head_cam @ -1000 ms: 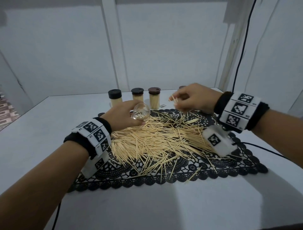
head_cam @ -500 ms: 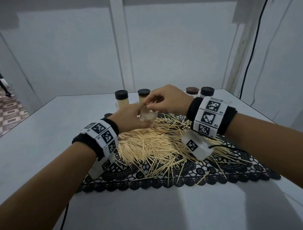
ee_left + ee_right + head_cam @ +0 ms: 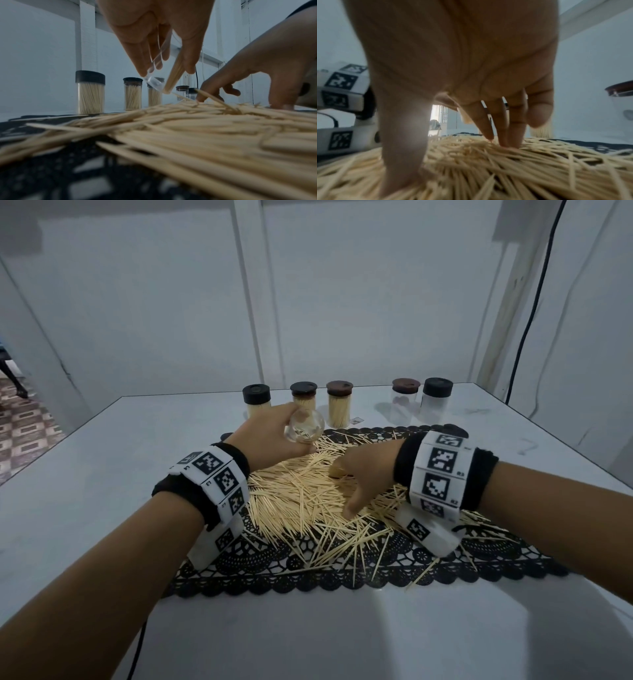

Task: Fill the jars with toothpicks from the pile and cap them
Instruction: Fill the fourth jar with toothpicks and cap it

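We hold a small clear jar (image 3: pixel 304 426) in our left hand (image 3: pixel 270 436), fingers curled round it, tilted over the far left part of the toothpick pile (image 3: pixel 308 498); a small bundle of toothpicks already lies inside it. Our right hand (image 3: pixel 366 474) is spread, fingertips and thumb pressing down into the pile's right side, gripping nothing that we can make out. The pile lies on a black lace mat (image 3: pixel 479 559) on the white desk (image 3: pixel 85 491). Beyond the pile's far edge stand three capped jars full of toothpicks (image 3: pixel 337 409), and further right of them two capped jars (image 3: pixel 436 400) that look clear inside. In the left wrist view the held jar (image 3: pixel 159 81) points its base down toward the pile (image 3: pixel 205 128).
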The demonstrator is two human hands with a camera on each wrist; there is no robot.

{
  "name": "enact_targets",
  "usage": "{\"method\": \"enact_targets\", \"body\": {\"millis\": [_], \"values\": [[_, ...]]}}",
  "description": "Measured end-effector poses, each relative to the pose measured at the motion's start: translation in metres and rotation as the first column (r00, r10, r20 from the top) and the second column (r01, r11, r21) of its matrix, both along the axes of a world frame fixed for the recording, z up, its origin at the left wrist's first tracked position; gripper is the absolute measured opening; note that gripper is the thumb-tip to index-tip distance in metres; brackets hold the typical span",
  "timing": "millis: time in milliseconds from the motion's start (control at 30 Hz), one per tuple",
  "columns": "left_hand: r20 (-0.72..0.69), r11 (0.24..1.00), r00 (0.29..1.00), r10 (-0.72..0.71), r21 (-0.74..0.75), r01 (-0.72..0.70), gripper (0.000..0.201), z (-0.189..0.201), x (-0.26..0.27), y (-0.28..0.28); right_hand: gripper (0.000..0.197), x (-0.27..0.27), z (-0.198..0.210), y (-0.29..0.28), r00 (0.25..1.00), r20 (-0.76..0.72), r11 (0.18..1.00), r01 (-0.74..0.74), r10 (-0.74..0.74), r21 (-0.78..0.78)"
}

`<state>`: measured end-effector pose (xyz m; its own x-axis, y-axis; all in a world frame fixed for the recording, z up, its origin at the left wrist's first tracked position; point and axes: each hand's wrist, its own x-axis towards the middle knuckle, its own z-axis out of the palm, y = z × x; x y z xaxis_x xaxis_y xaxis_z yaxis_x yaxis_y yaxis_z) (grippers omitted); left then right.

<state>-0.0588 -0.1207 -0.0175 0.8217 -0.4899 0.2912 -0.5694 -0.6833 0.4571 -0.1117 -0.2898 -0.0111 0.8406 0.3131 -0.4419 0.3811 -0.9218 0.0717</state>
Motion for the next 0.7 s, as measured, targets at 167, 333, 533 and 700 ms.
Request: {"method": "enact_targets", "body": {"millis": [167, 333, 533, 700], "values": [[0.009, 1.0, 1.0, -0.006, 0.007, 0.005, 0.053, -0.001, -0.001, 0.0, 0.05, 0.011, -0.007, 0.009, 0.994, 0.111, 1.0, -0.022, 0.021, 0.015], [0.021, 1.0, 1.0, -0.012, -0.005, 0.012, 0.051, 0.0, -0.001, 0.0, 0.029, 0.016, -0.004, 0.006, 0.975, 0.222, 0.997, -0.008, -0.008, 0.071], [0.032, 1.0, 0.999, -0.013, -0.007, 0.013, 0.05, 0.0, -0.001, 0.0, 0.046, 0.018, 0.005, 0.0, 0.992, 0.124, 0.999, 0.028, -0.031, 0.027], [0.028, 0.999, 1.0, -0.013, -0.045, 0.015, 0.053, 0.0, -0.001, 0.0, 0.073, 0.02, 0.011, 0.004, 0.993, 0.114, 0.999, 0.031, -0.032, 0.012]]}}
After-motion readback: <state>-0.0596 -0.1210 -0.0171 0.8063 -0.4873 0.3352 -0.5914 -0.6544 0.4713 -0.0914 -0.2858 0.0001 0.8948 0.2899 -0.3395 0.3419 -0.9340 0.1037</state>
